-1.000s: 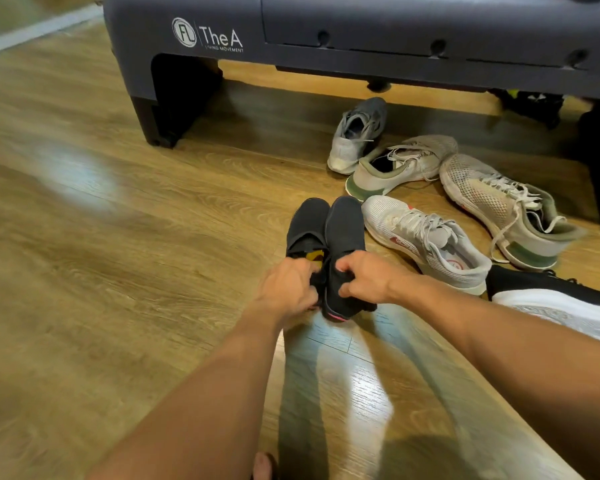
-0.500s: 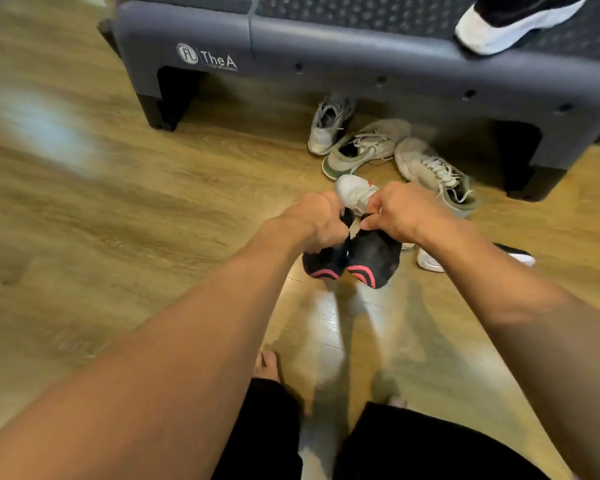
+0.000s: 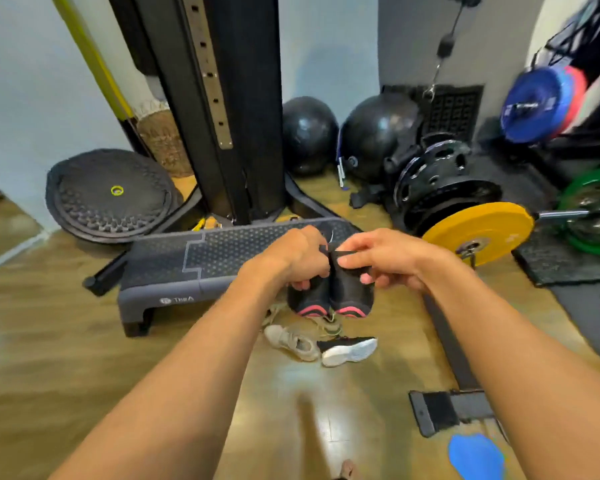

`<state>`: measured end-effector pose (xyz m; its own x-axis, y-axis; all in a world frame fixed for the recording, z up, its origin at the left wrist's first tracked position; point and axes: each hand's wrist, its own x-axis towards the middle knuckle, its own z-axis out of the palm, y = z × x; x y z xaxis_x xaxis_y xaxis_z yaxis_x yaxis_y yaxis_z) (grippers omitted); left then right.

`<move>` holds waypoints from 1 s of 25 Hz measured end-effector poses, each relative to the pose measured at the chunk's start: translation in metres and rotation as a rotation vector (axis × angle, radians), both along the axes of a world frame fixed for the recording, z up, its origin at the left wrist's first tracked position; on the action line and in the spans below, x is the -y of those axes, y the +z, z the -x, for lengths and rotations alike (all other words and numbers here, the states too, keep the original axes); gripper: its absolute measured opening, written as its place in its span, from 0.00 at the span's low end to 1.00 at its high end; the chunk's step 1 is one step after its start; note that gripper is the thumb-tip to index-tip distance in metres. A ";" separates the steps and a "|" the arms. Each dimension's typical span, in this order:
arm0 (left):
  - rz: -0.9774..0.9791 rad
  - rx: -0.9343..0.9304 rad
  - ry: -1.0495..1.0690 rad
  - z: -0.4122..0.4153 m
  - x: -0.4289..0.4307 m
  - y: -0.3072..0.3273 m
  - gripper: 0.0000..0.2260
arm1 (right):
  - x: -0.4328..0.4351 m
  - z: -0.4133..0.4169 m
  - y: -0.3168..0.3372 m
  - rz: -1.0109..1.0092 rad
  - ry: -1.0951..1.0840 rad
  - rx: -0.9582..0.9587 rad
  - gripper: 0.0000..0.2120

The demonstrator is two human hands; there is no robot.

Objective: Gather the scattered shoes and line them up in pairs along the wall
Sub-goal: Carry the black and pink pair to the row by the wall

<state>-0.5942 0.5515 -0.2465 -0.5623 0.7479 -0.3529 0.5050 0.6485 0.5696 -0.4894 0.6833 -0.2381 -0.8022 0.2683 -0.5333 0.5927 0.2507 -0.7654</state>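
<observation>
Black shoes [image 3: 350, 294] hung in the air in the middle of the view, side by side and touching. Each had a pink band at its low end. The left hand [image 3: 298, 258] had its fingers curled tight round the top of the shoe at 9 o'clock. The right hand [image 3: 388, 261] pinched the top edge of the shoe at 3 o'clock with thumb and fingers. Both arms reached in from the bottom corners.

Down on the wood floor [image 3: 66, 358], a bare foot [image 3: 347, 472] peeked in at 6 o'clock. A blue patch [image 3: 477, 455] lay at 5 o'clock. At 6 o'clock from the held pair, a tan shoe [image 3: 291, 342] and a white-soled shoe [image 3: 350, 349] lay right beside each other. One more pale shoe [image 3: 331, 325] showed a little behind them, mostly hidden.

Farther off, a grey step [image 3: 187, 265] sat at 9 o'clock from the hands. A yellow plate [image 3: 478, 230] stood at 3 o'clock. Behind the step, a black pole [image 3: 229, 98] rose at 12 o'clock. A round black disc [image 3: 110, 192] leaned at 10 o'clock. Two black balls [image 3: 309, 133] sat at 1 o'clock by the pale wall [image 3: 14, 81]. A blue plate [image 3: 534, 109] at 2 o'clock looked blurry.
</observation>
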 end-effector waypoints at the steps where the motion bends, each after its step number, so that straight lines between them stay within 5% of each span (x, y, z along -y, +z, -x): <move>1: -0.024 -0.019 -0.050 -0.007 -0.006 0.024 0.07 | -0.001 -0.013 0.022 0.035 -0.044 -0.042 0.11; 6: -0.182 -0.275 -0.378 -0.073 -0.044 0.110 0.04 | 0.011 -0.100 0.116 -0.321 -0.281 -0.151 0.12; 15: -0.443 -0.265 -0.931 -0.306 -0.096 0.233 0.03 | 0.060 -0.345 0.237 -0.776 -0.856 -0.047 0.05; 25: -0.617 -0.192 -1.453 -0.670 -0.029 0.264 0.06 | 0.194 -0.680 0.252 -0.909 -1.407 0.057 0.04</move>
<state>0.0759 0.5810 0.0175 0.7284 0.6600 0.1839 0.5539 -0.7253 0.4089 0.1906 0.4891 0.0141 0.3283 0.9290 0.1706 0.7457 -0.1441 -0.6505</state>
